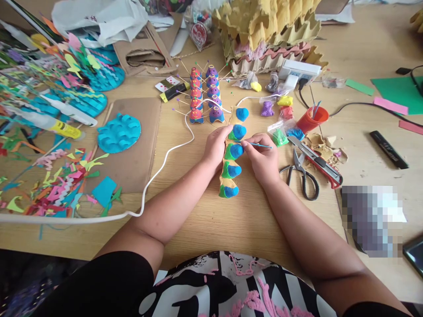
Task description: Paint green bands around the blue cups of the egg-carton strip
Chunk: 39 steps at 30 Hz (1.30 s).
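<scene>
A strip of egg carton cups point(235, 152), coated in blue and green clay with tan cardboard showing, lies lengthwise before me. My left hand point(216, 145) is closed on its left edge near the second and third cups. In my right hand point(264, 158) is a thin blue-handled tool point(261, 145), pinched between thumb and fingers, its tip against the third cup. Just beyond stand two finished-looking carton strips, one red and blue point(196, 94) and one purple point(214, 94), with painted faces and stick antennae.
Scissors point(302, 174), a red box cutter point(319, 163) and an orange cup point(313, 119) sit at my right. A white cable point(168, 152) crosses on the left, near paper scraps point(66, 189) and a blue clay-covered piece point(119, 133). Egg trays point(264, 26) are stacked behind.
</scene>
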### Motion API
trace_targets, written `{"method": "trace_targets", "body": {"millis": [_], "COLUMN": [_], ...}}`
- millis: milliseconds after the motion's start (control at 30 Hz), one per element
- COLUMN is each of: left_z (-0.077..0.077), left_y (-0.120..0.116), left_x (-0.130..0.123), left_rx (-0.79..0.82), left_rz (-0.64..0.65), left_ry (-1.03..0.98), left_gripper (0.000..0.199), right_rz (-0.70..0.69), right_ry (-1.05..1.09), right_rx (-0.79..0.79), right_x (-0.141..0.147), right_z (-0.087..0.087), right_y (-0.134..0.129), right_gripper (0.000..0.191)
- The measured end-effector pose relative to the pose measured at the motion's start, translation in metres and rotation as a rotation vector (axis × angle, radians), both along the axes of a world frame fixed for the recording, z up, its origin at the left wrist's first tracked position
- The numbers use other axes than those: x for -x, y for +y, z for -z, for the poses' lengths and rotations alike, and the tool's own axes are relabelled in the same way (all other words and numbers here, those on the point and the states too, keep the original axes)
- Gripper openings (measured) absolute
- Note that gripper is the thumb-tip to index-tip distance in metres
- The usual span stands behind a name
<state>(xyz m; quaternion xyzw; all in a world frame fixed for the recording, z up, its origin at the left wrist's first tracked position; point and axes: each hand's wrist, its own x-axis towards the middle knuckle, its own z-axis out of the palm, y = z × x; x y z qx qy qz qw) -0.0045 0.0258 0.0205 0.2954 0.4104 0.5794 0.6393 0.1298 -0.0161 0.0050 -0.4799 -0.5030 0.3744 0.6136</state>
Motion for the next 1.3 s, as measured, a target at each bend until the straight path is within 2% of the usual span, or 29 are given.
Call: {"method": "trace_targets", "body": {"millis": [300, 600, 767, 967, 1300], "left_z": [0.002, -0.006, -0.007, -0.008, -0.003], "left_y": [0.000, -0.004, -0.004, -0.004, -0.003], "left_x": [-0.001, -0.004, -0.004, -0.004, -0.003], "left_rx": [-0.005, 0.016, 0.010, 0.008, -0.028], "left_rz": [0.026, 0.021, 0.004, -0.007, 0.035], "left_ry": [0.001, -0.001, -0.005, -0.005, 0.021], "left_gripper": [0.027, 0.027, 0.028, 0.031, 0.027], "right_rz": [0.123, 0.225, 0.213, 0.152, 0.216], "right_ry": [-0.116, -0.273, -0.307, -0.243, -0.253], "right_rx": [-0.117, -0.195, -0.171, -0.182, -0.206], "right_x": [-0.001, -0.002, -0.003, -0.003, -0.002], "right_z": [0.002, 0.007, 0.008, 0.009, 0.011], "right_y": [0.003, 0.004, 0.005, 0.005, 0.005], "right_gripper": [0.033, 0.036, 0.033, 0.031, 0.029]}}
